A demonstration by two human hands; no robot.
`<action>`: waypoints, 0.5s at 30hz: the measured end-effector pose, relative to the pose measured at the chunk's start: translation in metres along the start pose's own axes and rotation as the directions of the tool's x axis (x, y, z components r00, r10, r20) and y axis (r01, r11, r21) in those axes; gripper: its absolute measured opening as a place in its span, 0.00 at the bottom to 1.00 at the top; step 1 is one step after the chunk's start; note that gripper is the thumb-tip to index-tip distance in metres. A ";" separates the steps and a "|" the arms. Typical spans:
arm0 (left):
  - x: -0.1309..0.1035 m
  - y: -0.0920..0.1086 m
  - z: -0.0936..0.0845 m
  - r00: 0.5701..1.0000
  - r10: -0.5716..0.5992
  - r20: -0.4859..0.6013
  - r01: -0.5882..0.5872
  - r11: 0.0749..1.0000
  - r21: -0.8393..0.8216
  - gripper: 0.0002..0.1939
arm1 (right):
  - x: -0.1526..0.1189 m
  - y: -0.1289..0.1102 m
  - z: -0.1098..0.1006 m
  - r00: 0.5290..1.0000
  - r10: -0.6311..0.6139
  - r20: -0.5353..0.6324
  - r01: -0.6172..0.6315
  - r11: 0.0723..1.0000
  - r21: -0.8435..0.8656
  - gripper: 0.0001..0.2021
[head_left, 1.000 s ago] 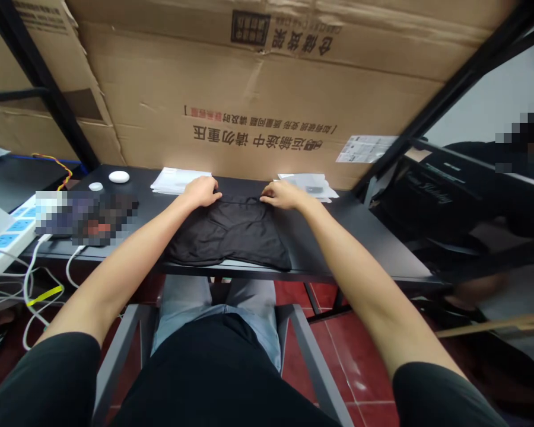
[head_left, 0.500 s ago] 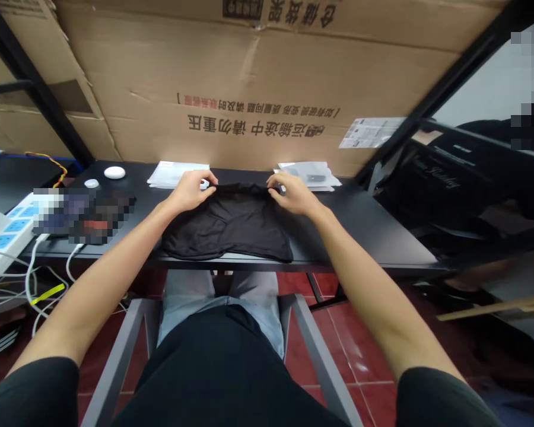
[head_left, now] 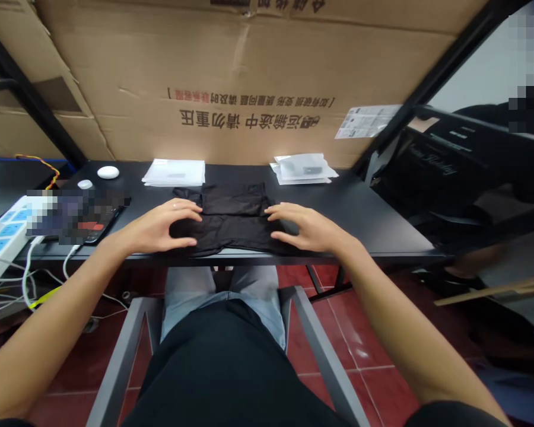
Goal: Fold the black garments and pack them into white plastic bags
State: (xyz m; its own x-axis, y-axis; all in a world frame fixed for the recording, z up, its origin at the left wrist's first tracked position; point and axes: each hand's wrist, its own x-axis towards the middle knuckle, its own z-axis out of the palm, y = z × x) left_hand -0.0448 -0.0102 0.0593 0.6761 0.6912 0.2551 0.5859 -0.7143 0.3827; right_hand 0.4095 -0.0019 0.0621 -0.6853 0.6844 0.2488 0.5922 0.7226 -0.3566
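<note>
Cardboard with printed characters stands behind my black desk (head_left: pixel 374 225), above a red tiled floor (head_left: pixel 338 332). Half a second ago I pinched the top corners of the black cloth (head_left: pixel 235 216); now its top edge is folded down toward me, and both my left hand (head_left: pixel 167 228) and right hand (head_left: pixel 305 228) are open at its sides, fingers curved inward. It lies flat at the desk's front edge, its long axis running left to right.
</note>
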 end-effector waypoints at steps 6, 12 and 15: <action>-0.041 0.004 -0.006 0.995 -0.059 0.077 0.058 0.998 0.015 0.16 | -0.029 -0.016 0.000 0.998 -0.005 0.056 0.003 0.999 0.034 0.15; -0.044 0.001 -0.001 0.993 -0.044 0.108 0.040 0.999 0.034 0.12 | -0.034 -0.015 0.008 0.997 -0.068 0.035 0.070 0.995 -0.072 0.14; -0.044 0.002 -0.001 0.996 -0.037 0.086 0.035 0.999 0.020 0.12 | -0.036 -0.016 0.010 0.998 -0.058 0.008 0.058 0.995 -0.087 0.13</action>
State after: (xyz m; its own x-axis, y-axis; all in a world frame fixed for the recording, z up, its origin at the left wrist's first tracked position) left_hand -0.0740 -0.0421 0.0491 0.6900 0.7052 0.1631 0.6184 -0.6915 0.3734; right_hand 0.4203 -0.0388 0.0498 -0.7217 0.6408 0.2618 0.5859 0.7669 -0.2620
